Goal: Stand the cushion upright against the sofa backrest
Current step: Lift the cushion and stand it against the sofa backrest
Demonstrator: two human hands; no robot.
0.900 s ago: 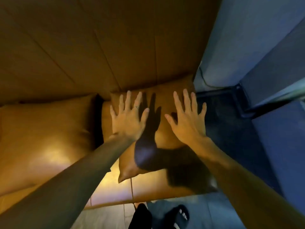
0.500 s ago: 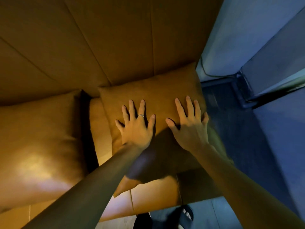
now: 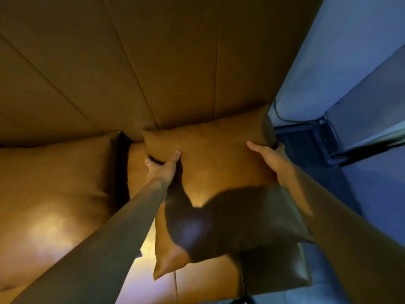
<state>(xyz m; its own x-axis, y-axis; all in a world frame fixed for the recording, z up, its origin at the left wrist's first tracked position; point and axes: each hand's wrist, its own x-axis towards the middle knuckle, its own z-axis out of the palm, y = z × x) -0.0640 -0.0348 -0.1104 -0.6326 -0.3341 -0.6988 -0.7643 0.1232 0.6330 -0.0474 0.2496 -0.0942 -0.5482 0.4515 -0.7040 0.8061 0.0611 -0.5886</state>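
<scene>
**Tipping the cushion up against the backrest**

Both hands grip the tan cushion (image 3: 221, 183) by its far corners. Left hand (image 3: 162, 166) is wrapped round the far left corner, thumb on the front face, fingers (image 3: 149, 159) curled behind. Right hand (image 3: 268, 155) does the same at the far right corner, thumb on top, other fingers tucked round the edge & mostly hidden. So both are closed on the cushion, not spread flat.

Cushion sits at the right end of the sofa seat (image 3: 210, 284), far edge close to or touching the backrest (image 3: 175, 62); can't tell which. Near corner hangs toward the seat's front edge. It looks tilted, not yet upright. A second cushion (image 3: 59, 183) lies just beside it on the left, w/ a dark gap between.

To do this step well, probably:
- Lift the far corners evenly so the top edge stays level.
- Let the bottom edge slide back into the crease where seat meets backrest, else it'll likely slump fwd.
- Watch the seat's right edge: floor (image 3: 306, 150) is right there & the leather-like cover looks slippery.
- Press the face back lightly before letting go, then check it holds.
</scene>
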